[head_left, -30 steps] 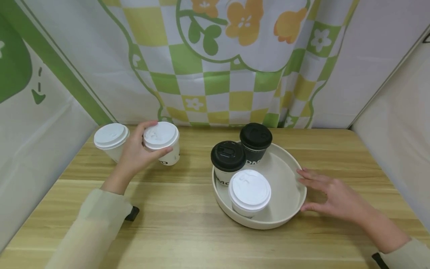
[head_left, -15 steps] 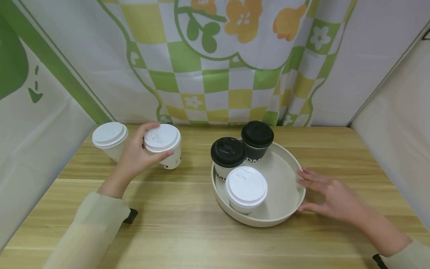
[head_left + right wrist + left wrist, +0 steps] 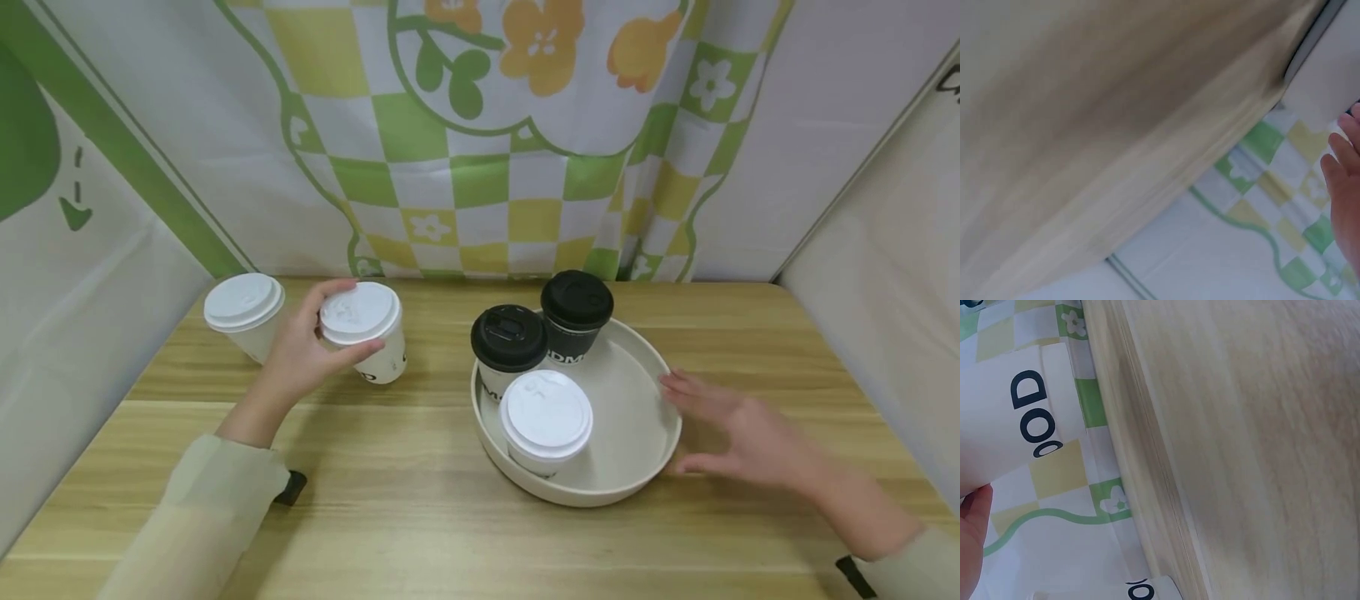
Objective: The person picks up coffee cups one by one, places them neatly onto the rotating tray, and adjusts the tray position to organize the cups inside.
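My left hand (image 3: 303, 346) grips a white paper cup with a white lid (image 3: 363, 315) between thumb and fingers. In the left wrist view, curtain shows between this lettered cup (image 3: 997, 419) and the wooden table, so its base is off the surface. A second white-lidded cup (image 3: 243, 304) stands just left of that hand. My right hand (image 3: 750, 437), slightly blurred, has its fingers extended at the right rim of a round cream tray (image 3: 660, 454). The thumb is apart from the rim; whether the fingertips touch cannot be told.
Inside the tray are a white-lidded cup (image 3: 546, 417), a white cup with black lid (image 3: 510, 337) and a black cup with black lid (image 3: 576, 304). They crowd its left side. A checked curtain (image 3: 480, 179) hangs behind the wooden table (image 3: 420, 508).
The gripped cup has come slightly lower in the head view, toward me. My right thumb has moved away from the tray's rim. The camera view shifted a little.
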`<state>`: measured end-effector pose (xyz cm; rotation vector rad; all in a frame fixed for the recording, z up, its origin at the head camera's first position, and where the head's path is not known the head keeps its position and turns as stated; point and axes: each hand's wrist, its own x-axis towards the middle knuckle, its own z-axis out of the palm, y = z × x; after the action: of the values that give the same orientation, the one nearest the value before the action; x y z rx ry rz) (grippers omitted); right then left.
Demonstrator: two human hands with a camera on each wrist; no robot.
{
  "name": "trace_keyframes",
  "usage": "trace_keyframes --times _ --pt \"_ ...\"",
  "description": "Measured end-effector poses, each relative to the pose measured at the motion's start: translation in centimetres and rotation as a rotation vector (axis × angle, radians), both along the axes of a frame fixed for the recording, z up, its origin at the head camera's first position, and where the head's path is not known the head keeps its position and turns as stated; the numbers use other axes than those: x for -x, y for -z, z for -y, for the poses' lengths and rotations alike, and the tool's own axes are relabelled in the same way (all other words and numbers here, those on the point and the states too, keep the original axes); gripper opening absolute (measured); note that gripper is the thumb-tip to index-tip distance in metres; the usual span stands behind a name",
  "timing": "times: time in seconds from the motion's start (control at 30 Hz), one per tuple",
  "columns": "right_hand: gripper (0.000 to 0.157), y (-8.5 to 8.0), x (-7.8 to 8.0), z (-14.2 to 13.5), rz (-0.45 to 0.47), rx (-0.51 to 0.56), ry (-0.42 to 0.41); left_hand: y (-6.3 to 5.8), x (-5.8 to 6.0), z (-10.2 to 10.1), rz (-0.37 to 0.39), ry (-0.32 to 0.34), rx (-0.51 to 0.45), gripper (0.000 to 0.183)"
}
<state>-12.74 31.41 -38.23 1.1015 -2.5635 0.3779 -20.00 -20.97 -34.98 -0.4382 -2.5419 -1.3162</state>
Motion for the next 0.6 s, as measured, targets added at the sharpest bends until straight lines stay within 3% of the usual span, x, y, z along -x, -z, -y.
trace_keyframes --times 0.17,0.33,0.47,0.6 --pt "0.118 -0.7 1.8 -0.9 0.159 -0.016 0.007 0.1 -0.1 0.0 0.010 -0.001 0.001 0.079" --pt "0.124 -0.6 3.4 -1.6 0.303 -0.038 0.043 0.3 -0.2 0.2 0.029 -0.002 0.009 0.079" --pt "0.120 -0.3 3.8 -1.7 0.327 -0.053 0.066 0.5 -0.3 0.4 0.040 0.004 0.005 0.079" --pt "0.115 0.0 4.1 -1.6 0.276 -0.036 0.041 0.5 -0.4 0.6 0.042 0.009 -0.010 0.079"
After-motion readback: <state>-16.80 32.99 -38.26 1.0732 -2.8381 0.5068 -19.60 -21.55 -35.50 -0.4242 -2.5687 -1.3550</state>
